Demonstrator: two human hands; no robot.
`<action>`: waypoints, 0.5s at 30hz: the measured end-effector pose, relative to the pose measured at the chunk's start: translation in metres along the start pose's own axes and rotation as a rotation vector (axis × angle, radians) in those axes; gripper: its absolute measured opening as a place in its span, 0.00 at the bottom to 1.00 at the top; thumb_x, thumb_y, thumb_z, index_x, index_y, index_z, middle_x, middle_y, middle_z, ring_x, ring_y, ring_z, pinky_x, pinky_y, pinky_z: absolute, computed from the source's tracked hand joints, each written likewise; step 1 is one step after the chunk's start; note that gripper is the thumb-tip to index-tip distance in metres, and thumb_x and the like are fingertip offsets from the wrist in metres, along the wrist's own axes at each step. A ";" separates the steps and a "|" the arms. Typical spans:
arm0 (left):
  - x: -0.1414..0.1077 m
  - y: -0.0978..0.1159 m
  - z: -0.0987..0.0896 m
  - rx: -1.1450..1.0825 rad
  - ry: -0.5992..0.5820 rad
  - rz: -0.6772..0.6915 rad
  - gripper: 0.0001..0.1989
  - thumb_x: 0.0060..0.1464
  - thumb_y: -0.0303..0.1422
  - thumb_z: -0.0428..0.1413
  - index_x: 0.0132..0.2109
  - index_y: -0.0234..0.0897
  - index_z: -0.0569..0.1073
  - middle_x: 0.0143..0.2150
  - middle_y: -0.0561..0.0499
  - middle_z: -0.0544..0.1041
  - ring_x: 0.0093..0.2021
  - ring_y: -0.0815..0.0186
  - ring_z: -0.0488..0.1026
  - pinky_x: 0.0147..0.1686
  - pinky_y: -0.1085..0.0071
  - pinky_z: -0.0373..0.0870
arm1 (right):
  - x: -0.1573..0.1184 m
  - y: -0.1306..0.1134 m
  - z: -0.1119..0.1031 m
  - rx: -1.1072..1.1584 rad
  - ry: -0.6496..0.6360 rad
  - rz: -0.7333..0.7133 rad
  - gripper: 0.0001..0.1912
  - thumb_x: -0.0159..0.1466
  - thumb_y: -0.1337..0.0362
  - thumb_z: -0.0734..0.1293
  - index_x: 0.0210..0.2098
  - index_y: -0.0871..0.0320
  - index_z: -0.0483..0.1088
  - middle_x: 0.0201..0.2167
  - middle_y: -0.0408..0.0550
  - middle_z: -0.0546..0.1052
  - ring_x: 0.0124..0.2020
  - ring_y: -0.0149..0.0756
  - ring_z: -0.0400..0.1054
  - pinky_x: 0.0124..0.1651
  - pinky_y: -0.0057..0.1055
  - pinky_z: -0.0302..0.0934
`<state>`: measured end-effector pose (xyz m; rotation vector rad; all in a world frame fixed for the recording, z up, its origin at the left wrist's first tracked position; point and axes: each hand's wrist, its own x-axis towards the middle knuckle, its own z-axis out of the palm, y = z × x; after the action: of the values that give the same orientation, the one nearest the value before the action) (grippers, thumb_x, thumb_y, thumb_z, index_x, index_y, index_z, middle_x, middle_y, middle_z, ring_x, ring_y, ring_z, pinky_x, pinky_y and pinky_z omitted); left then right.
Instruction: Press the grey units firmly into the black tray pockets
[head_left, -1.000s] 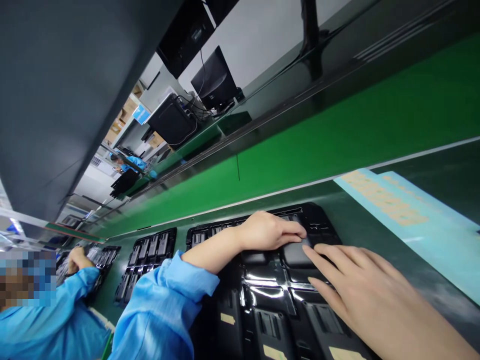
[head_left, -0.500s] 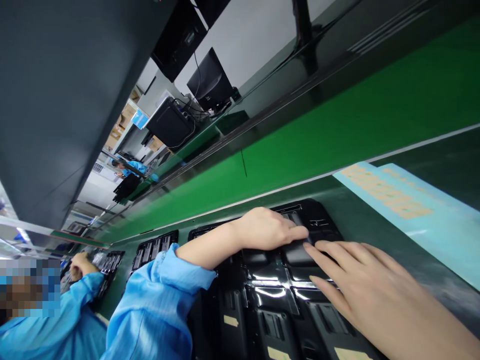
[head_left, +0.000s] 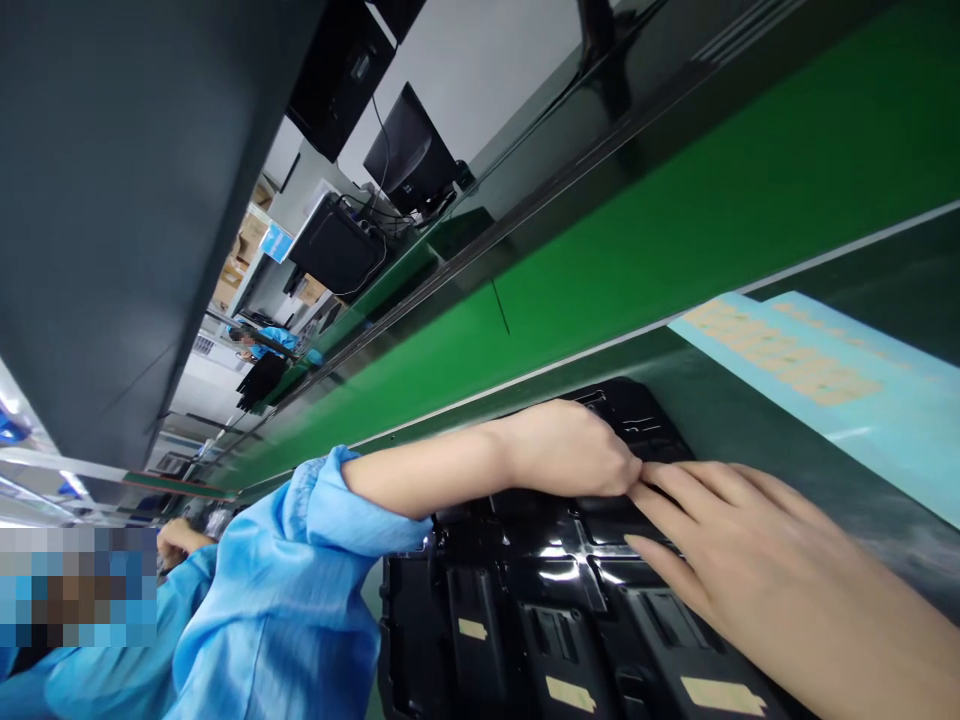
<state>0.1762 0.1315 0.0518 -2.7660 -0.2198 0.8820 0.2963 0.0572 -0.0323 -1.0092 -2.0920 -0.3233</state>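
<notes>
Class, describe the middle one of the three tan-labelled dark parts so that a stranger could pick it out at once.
Below the bright green strip, a glossy black tray lies partly under the left hand. In its lower row, find the dark part with a tan label. Unlike its two neighbours, it has a tan-labelled part on each side.

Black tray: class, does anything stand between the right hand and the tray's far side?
Partly: the left hand covers some of the far side of the black tray, its curled fingers by the right hand. No other obstacle shows; what lies beneath is hidden.
</notes>
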 end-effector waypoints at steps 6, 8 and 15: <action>-0.002 -0.010 0.007 -0.029 0.044 0.039 0.15 0.57 0.24 0.42 0.31 0.32 0.72 0.26 0.49 0.74 0.28 0.69 0.71 0.20 0.72 0.56 | 0.000 0.000 0.002 -0.001 -0.015 0.003 0.18 0.61 0.69 0.49 0.30 0.64 0.69 0.27 0.53 0.69 0.31 0.41 0.62 0.35 0.39 0.55; -0.003 -0.012 0.008 -0.032 0.057 0.050 0.14 0.57 0.25 0.42 0.30 0.32 0.71 0.26 0.49 0.74 0.27 0.70 0.71 0.20 0.73 0.56 | 0.000 -0.001 0.002 -0.010 -0.002 0.008 0.18 0.61 0.69 0.49 0.30 0.65 0.69 0.27 0.53 0.69 0.31 0.41 0.62 0.35 0.39 0.55; -0.013 -0.016 0.024 -0.045 0.092 0.015 0.13 0.57 0.28 0.43 0.30 0.35 0.69 0.24 0.52 0.72 0.27 0.71 0.69 0.21 0.74 0.56 | -0.003 -0.004 0.000 -0.015 -0.027 0.027 0.18 0.60 0.71 0.49 0.30 0.62 0.69 0.30 0.53 0.71 0.32 0.40 0.63 0.35 0.38 0.55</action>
<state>0.1509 0.1480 0.0440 -2.8454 -0.2056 0.7603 0.2942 0.0535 -0.0341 -1.0550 -2.1010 -0.3140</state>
